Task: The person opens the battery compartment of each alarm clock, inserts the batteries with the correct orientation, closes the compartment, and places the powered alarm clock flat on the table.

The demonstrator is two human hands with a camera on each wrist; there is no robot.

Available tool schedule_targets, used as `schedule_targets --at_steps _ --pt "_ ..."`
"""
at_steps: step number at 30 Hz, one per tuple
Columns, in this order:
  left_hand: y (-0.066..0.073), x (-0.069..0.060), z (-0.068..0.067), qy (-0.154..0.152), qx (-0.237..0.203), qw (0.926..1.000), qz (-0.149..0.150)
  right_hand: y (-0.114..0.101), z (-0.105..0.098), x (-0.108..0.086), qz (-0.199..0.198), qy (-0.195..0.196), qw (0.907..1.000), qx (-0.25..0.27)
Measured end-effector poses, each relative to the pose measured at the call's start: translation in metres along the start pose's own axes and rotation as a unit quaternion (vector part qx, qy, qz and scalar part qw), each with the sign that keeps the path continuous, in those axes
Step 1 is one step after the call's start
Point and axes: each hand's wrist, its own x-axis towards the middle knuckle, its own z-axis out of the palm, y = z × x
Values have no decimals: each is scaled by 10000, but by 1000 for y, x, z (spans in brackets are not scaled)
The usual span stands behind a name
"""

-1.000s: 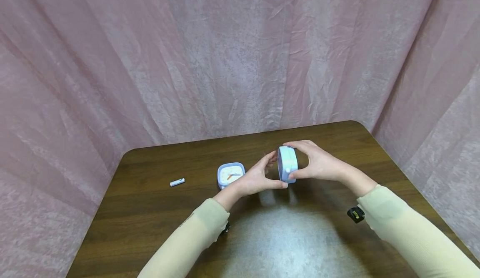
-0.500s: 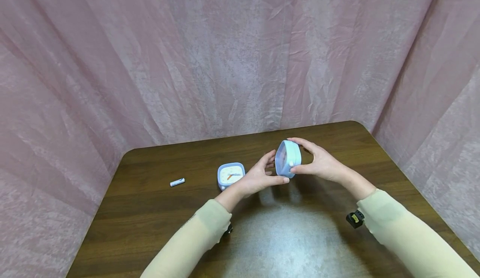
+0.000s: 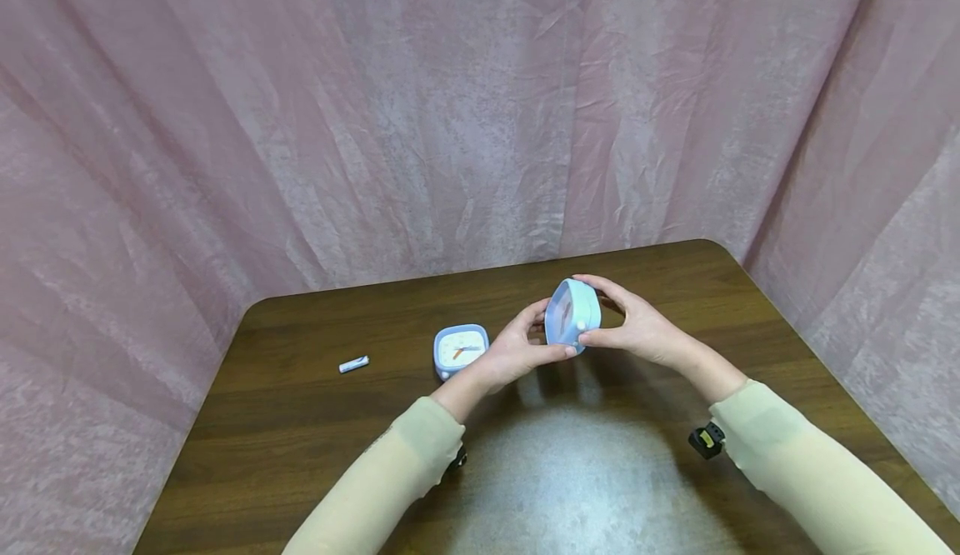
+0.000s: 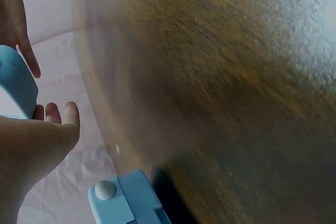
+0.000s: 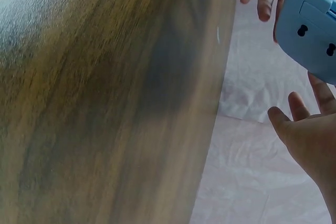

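Wooden table (image 3: 300, 447), with one clock raised above it in two hands

Nearest you, your left hand (image 3: 517, 352) and right hand (image 3: 641, 328) grasp the held clock (image 3: 584, 303) by opposite edges, thumbs at its lower side; this rim hold probably leaves dial and back uncovered. It tilts, dial turned toward your left. Just beyond your left wrist, the second clock (image 3: 452, 344) lies face up, likely for stability. Well apart to its left lies a small cylinder (image 3: 354, 364), apparently a battery. Farthest hangs the pink curtain (image 3: 450, 138).
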Motion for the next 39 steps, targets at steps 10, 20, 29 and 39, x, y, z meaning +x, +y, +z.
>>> schedule_targets --at_steps 10,20,29,39 --pt "4 2 -4 131 252 9994 173 -3 0 -2 163 -72 9997 -136" --pt "11 2 -7 371 1735 9831 440 -5 1 -5 430 -18 9959 -794" --pt "16 3 -6 788 3415 9366 9 -9 2 -5 263 15 9874 -1561" --pt "21 5 -3 875 4358 8957 -141 -5 3 -3 376 -108 9707 -2369"
